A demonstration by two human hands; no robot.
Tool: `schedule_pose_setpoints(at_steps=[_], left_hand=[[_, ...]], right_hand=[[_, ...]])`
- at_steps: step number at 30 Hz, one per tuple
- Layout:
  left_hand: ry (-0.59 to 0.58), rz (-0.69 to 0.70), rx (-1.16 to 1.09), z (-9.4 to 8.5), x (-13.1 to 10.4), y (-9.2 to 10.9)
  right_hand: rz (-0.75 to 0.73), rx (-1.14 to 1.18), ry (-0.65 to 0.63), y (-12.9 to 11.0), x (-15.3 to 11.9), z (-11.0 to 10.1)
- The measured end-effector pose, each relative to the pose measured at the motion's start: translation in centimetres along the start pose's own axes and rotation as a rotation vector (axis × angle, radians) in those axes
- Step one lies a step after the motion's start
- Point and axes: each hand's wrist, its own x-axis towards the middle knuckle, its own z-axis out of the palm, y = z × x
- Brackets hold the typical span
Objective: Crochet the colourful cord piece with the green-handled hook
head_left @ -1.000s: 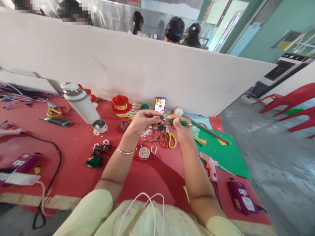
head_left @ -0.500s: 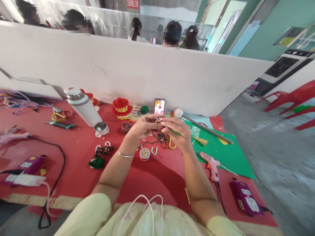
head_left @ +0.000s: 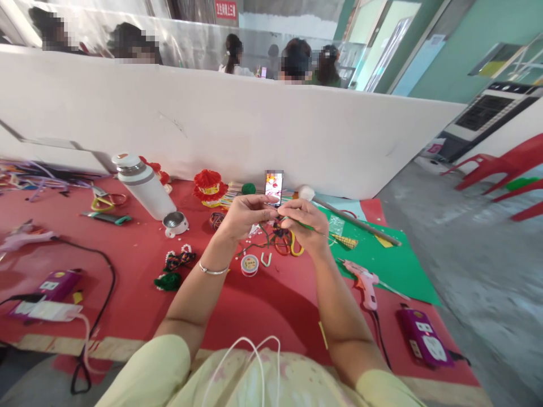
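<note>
My left hand [head_left: 248, 216] is pinched closed, with its fingertips close to those of my right hand; what it grips is too small to make out. In my right hand [head_left: 306, 221], the fingers are wrapped round a thin green tool [head_left: 306, 226]. Dark multicoloured yarn [head_left: 280, 230] hangs or lies just below the hands, beside scissors with red and yellow handles [head_left: 296, 244]. Behind the hands a lit phone [head_left: 274, 187] stands upright. Nearer to me are a round spool [head_left: 250, 265] and a pale U-shaped piece [head_left: 266, 259].
A white bottle [head_left: 144, 186] and a metal-lined cup [head_left: 175, 224] stand left. A pink glue gun [head_left: 362, 281], a purple power box [head_left: 424, 336] and a long stick [head_left: 360, 221] are right. A white partition [head_left: 237, 124] runs behind the red table [head_left: 271, 308]; people sit beyond.
My hands have drawn slightly apart at the fingertips. The multicoloured yarn and red scissor handle show more clearly below them, and the phone is less covered.
</note>
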Motion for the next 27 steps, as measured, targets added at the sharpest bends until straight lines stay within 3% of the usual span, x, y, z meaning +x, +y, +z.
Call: schedule_pose_setpoints(at_steps=[3,6,14,19,24,27], left_hand=[[-0.018,-0.015,-0.060,0.9,-0.3,0.0],[0.065,0.055,-0.099,1.8,-0.5,-0.3],[0.239,0.182,-0.073,2.0,-0.8,-0.9],[0.055,-0.017,-0.062,1.4,-0.8,-0.4],[0.309,0.265,0.183,2.5,-0.9,-1.4],[0.297,0.225,0.039,3.1,-1.1,-1.8]], right_hand=[[-0.095,-0.091,0.070,0.2,-0.5,0.1],[-0.140,-0.189,0.124,0.4,-0.7,0.1],[-0.058,-0.215,0.116,0.6,-1.2,0.0],[-0.035,-0.067,0.089,0.5,-0.7,-0.5],[-0.029,-0.257,0.091,0.6,-1.1,0.2],[-0.059,-0.378,0.174,0.9,-1.8,1.4]])
